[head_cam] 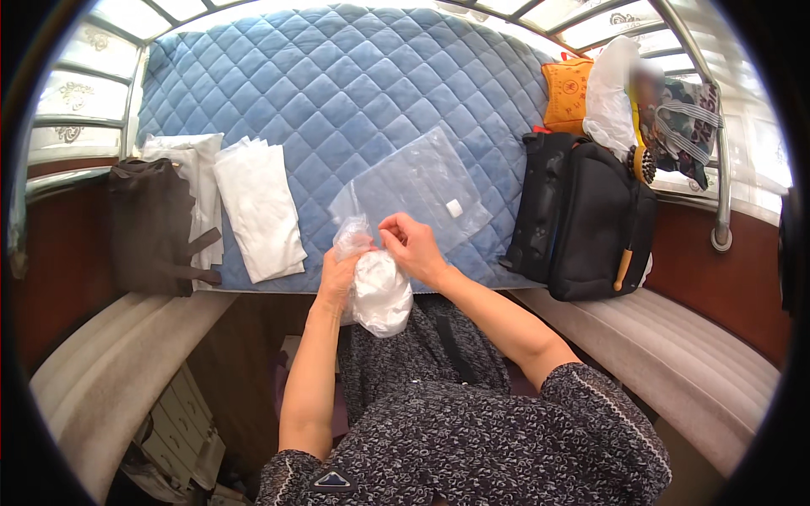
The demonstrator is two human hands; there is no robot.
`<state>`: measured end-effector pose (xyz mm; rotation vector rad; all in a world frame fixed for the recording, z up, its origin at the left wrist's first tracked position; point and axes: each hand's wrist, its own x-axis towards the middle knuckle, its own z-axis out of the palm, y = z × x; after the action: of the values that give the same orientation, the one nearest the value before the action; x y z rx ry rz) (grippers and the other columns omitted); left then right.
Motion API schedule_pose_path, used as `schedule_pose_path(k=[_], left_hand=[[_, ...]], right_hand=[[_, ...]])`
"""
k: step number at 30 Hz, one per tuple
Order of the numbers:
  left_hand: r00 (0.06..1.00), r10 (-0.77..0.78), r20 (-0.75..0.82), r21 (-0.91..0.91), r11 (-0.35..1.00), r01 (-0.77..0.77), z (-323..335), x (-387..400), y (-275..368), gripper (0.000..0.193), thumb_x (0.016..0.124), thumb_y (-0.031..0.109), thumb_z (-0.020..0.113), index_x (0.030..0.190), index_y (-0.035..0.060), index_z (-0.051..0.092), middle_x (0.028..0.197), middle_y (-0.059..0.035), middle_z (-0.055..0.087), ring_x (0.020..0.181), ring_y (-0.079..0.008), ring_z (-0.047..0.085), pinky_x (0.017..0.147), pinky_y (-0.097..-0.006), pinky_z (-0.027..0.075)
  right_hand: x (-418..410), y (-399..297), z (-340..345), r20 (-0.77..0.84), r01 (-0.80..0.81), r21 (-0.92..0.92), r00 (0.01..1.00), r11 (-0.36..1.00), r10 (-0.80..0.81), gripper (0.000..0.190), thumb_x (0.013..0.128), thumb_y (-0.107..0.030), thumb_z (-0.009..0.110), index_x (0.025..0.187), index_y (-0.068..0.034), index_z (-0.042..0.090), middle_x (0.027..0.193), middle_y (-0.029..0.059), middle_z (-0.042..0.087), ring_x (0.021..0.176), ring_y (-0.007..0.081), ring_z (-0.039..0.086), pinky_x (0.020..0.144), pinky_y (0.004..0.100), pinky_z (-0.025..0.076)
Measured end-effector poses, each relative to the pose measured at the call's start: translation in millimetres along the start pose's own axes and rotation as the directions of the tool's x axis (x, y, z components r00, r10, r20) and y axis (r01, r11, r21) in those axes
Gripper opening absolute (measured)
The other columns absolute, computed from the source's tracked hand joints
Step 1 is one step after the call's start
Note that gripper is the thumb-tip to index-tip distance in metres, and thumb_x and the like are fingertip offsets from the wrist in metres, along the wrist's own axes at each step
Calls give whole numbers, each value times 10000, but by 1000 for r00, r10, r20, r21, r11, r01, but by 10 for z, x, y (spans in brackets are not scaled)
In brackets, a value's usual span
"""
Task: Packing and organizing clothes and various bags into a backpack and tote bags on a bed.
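Note:
My left hand (338,273) grips a crumpled clear plastic bag (352,233) near the front edge of the bed. A bunched white bundle (383,296), apparently wrapped in thin plastic, hangs just below and beside that hand. Close to the top of the bundle is my right hand (412,245), its fingers curled and thumb near the fingertips; whether it pinches anything is too small to tell. Beyond both hands a flat clear plastic bag (414,190) lies on the blue quilted mattress (354,82), with a small white tag (454,208) on it.
Folded white cloths (261,215) and a dark fabric bag (152,221) lie at left. A black suitcase (601,221) stands at right, with a hairbrush (643,164), an orange bag (565,92) and a white plastic bag (610,95) behind it. Metal rails (702,57) border the bed.

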<state>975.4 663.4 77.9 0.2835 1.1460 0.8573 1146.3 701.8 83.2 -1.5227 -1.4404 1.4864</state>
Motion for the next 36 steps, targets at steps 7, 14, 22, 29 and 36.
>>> schedule_pose_path(k=[7, 14, 22, 29, 36], left_hand=[[908, 148, -392, 235, 970, -57, -235, -215, -171, 283, 908, 252, 662, 1009, -12, 661, 886, -52, 662, 777, -140, 598, 694, -297, 487], [824, 18, -566, 389, 887, 248, -736, -547, -207, 656, 913, 626, 495, 838, -4, 657, 736, -76, 623, 681, -148, 544, 630, -337, 441], [901, 354, -250, 766, 642, -40, -877, -510, -202, 229, 742, 23, 597, 944, 47, 703, 885, -134, 703, 860, -217, 651, 795, -313, 481], [904, 402, -144, 782, 606, -145, -190, -503, 293, 174, 816, 171, 681, 865, 8, 646, 831, -103, 652, 784, -197, 596, 741, -328, 467], [826, 555, -96, 663, 655, -363, -31, -551, 360, 124, 889, 110, 653, 927, -7, 670, 833, -58, 654, 743, -115, 560, 665, -276, 456]], right_hand=[[565, 192, 450, -4, 87, -298, 996, 951, -92, 150, 832, -111, 674, 924, -17, 603, 806, 112, 656, 736, 243, 657, 651, 362, 516], [756, 281, 1235, 164, 211, -632, 977, 745, -137, 269, 799, -161, 697, 998, -80, 535, 987, 161, 610, 825, 342, 644, 682, 447, 514], [891, 553, 1055, 242, 349, -464, 934, 814, -262, 183, 797, -75, 651, 955, -76, 559, 876, 126, 628, 790, 266, 655, 650, 395, 531], [568, -293, 485, 329, -157, 323, 943, 933, 45, 75, 873, -38, 641, 936, -16, 607, 781, 36, 631, 656, 93, 605, 606, 246, 514], [321, -709, 336, 429, -205, 419, 903, 884, 6, 132, 881, -59, 665, 986, 16, 639, 846, 56, 665, 746, 106, 651, 662, 237, 535]])
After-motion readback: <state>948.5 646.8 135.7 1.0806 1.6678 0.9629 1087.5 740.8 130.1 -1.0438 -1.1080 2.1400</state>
